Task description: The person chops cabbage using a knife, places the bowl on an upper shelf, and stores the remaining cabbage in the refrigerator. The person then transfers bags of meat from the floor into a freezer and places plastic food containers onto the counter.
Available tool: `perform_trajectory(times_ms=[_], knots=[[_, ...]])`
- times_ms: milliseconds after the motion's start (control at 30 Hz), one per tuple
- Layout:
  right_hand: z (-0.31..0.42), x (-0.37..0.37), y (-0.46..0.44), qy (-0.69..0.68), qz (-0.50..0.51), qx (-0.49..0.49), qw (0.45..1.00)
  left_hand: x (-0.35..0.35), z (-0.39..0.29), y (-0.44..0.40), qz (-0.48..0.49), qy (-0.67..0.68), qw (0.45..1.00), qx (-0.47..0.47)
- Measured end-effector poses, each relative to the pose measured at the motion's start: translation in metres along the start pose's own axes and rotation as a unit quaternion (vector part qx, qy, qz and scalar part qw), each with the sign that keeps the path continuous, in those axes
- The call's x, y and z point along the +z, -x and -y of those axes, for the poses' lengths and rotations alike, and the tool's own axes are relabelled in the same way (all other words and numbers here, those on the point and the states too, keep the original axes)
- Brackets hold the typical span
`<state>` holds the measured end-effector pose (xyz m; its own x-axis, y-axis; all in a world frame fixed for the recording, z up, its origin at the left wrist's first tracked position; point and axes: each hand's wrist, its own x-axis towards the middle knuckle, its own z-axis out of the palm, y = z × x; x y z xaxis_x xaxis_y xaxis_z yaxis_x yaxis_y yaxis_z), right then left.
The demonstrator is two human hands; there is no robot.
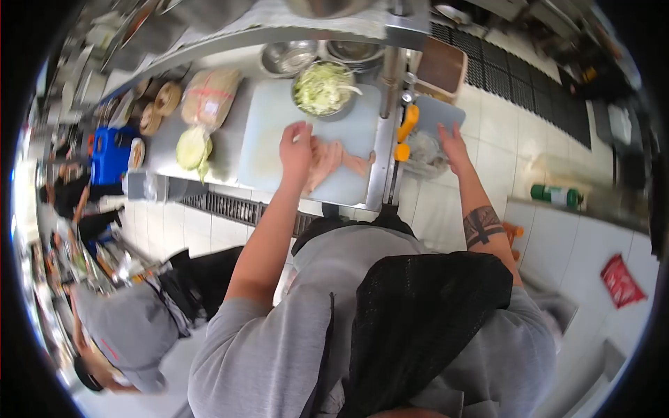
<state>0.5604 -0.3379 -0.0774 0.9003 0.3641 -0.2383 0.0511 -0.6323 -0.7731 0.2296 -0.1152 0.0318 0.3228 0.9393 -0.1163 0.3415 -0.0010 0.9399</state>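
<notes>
My left hand (pixel 297 145) hovers at the left edge of a pile of pale raw meat (pixel 326 166), its fingers curled together; whether anything is inside them is hidden. The meat lies on a white cutting board (pixel 268 125). Behind it stands a metal bowl of shredded cabbage (pixel 322 87). Off to the right, past the counter's edge, my right hand (pixel 454 148) is open with fingers apart, beside a grey flat piece (pixel 440 113) and a clear plastic container (pixel 424 155). No object shows in its grip.
Yellow handles (pixel 408 123) stick up along the counter's right edge. A cut cabbage (pixel 194 148) and a packed bag (pixel 210 97) sit left of the board. Metal bowls (pixel 289 58) stand under the overhead shelf. A co-worker in grey (pixel 129 331) is at lower left.
</notes>
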Motion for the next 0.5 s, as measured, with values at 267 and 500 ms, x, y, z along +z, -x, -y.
perform_trajectory(times_ms=[267,500], knots=[[-0.033,-0.052,0.011,0.142,0.013,-0.220,0.965,0.034,-0.017,-0.056,-0.001,0.306,0.916,-0.259],[-0.059,-0.085,0.112,0.341,0.375,-0.112,0.855,0.011,-0.006,-0.065,-0.077,0.371,0.903,-0.200]])
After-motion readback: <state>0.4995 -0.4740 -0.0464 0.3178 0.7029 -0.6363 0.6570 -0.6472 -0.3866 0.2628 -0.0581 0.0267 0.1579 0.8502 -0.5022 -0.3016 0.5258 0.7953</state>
